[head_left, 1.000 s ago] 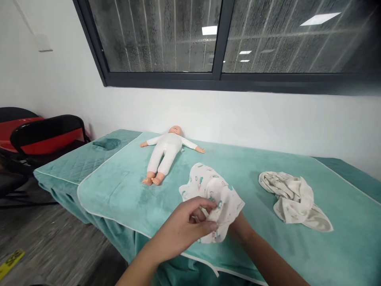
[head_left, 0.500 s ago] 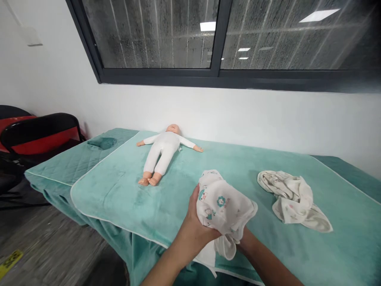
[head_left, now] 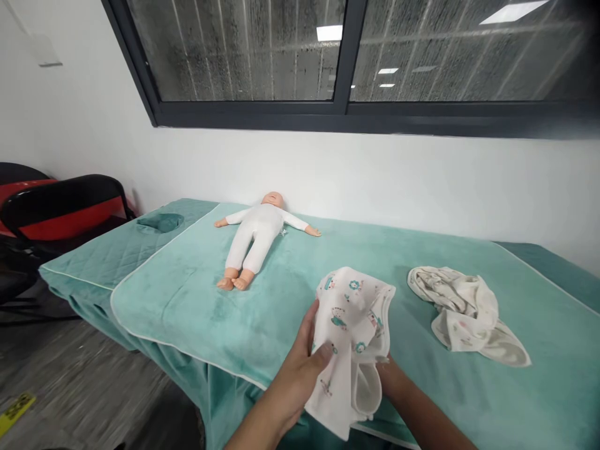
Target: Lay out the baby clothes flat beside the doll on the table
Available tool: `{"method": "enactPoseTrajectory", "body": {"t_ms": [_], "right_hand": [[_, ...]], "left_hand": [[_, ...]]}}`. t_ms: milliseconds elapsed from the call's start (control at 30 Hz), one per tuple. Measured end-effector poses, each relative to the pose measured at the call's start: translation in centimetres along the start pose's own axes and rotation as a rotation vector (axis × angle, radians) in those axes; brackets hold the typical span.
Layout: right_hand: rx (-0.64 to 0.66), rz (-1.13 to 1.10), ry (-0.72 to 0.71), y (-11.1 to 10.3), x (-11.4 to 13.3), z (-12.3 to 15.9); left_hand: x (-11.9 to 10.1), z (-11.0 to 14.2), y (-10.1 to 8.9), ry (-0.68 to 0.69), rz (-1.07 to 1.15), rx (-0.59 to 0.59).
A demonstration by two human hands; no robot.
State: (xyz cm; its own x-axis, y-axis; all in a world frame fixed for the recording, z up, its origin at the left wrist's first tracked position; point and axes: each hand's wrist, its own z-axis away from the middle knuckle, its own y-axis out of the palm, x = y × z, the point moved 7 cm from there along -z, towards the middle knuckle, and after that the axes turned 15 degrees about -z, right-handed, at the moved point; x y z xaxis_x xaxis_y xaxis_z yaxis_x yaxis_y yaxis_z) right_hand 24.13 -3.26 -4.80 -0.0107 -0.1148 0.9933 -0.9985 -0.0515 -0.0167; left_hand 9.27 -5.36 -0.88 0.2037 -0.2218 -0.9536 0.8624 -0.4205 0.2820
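Note:
My left hand (head_left: 300, 369) is closed on the left side of a white baby cloth (head_left: 351, 319) printed with small teal and pink figures, its thumb lying across the front. Folded over itself, the cloth hangs above the near edge of the table, with a loose loop at its lower right. Behind that loop is my right hand (head_left: 388, 374), holding the cloth from the far side; its fingers are mostly hidden. A baby doll (head_left: 257, 234) in a white bodysuit lies on its back farther off, arms spread.
A second printed white cloth (head_left: 462, 312) lies crumpled to the right on the teal cover (head_left: 197, 306). A small teal bundle (head_left: 160, 222) rests at the table's left end. Red and black chairs (head_left: 70, 206) stand at left, and a dark-framed window (head_left: 248, 115) is above.
The white cloth has been turned in my hands and opened out downward, showing more print. My left thumb has come onto its front. The doll and crumpled cloth stay put.

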Motion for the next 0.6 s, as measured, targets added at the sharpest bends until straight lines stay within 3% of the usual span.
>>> {"method": "enactPoseTrajectory", "body": {"t_ms": [267, 600], "right_hand": [[0.015, -0.345, 0.235, 2.5, 0.6, 1.0], [-0.069, -0.484, 0.359, 2.8, 0.1, 1.7]], "left_hand": [[2.1, -0.7, -0.1, -0.115, 0.212, -0.206], [0.6, 0.0, -0.3, -0.133, 0.294, -0.303]]}}
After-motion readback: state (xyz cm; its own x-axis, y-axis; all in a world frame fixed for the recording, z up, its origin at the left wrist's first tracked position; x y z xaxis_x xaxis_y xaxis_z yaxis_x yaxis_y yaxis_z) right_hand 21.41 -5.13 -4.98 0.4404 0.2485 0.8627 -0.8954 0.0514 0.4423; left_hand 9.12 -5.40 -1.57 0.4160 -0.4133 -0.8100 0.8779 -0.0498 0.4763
